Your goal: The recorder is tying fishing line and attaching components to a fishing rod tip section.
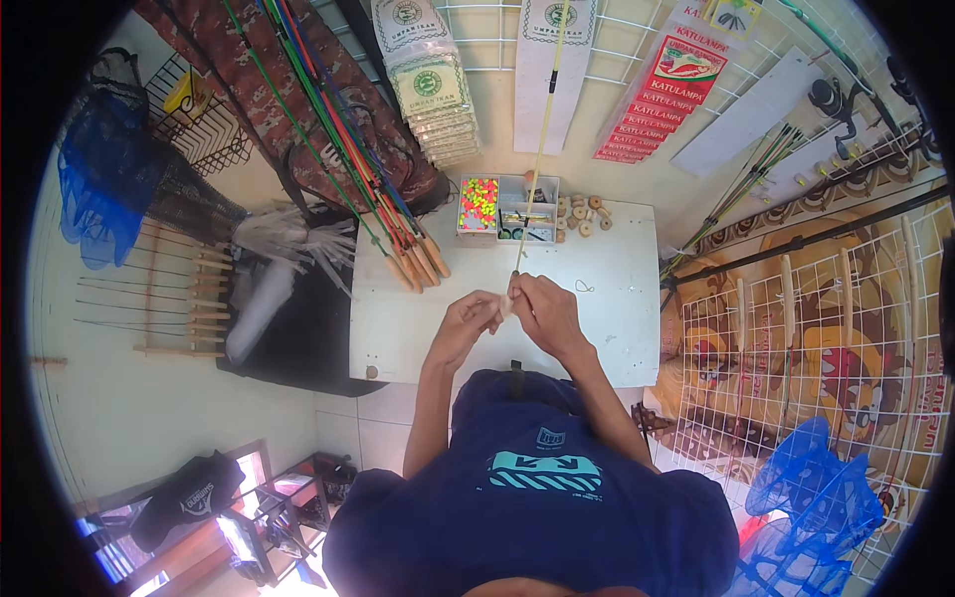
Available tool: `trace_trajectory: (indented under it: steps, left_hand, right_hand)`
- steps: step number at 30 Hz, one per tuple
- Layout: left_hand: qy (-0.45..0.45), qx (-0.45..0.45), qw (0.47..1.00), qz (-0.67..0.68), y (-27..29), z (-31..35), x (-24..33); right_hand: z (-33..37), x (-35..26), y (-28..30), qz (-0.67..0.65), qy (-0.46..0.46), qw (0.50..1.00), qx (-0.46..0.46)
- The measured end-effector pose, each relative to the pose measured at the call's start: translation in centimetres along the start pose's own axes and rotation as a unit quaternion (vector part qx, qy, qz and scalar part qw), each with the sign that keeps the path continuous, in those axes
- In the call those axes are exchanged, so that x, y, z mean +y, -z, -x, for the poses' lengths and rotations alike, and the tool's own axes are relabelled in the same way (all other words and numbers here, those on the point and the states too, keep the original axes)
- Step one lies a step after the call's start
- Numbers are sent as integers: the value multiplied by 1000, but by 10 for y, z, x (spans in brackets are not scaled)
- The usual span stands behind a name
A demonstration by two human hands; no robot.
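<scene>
A thin yellowish fishing rod [542, 139] rises from my hands toward the wall above the white table [617, 289]. My right hand [542, 313] grips the rod's lower end near its butt. My left hand [468, 323] pinches something small and pale right against the rod's base, touching the right hand; what it pinches is too small to tell. Both hands hover over the middle of the table.
A divided tray [507, 209] with bright beads and small parts sits at the table's far edge, wooden spools [582, 214] beside it. Bundled rods [398, 229] lean at the left. Wire racks [846, 298], blue nets [811, 488] and packaged goods surround the table.
</scene>
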State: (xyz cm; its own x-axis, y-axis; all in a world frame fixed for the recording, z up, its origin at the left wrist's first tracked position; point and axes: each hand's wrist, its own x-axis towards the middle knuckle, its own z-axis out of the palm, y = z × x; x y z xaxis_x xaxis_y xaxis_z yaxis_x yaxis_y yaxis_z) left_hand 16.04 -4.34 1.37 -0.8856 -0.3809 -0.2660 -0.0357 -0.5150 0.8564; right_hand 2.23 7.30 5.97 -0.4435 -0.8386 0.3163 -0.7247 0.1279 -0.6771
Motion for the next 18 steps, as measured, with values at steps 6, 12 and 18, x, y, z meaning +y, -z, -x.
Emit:
trace_trajectory:
  steps: [6, 12, 18]
  left_hand:
    - [4, -53, 997, 52, -13, 9, 25]
    - [-28, -12, 999, -41, -26, 4, 23]
    - [-30, -3, 999, -31, -25, 4, 22]
  right_hand:
    - [4, 2, -4, -76, -54, 996, 15]
    - [6, -3, -5, -72, -76, 994, 17]
    - [13, -7, -9, -116, -83, 989, 29]
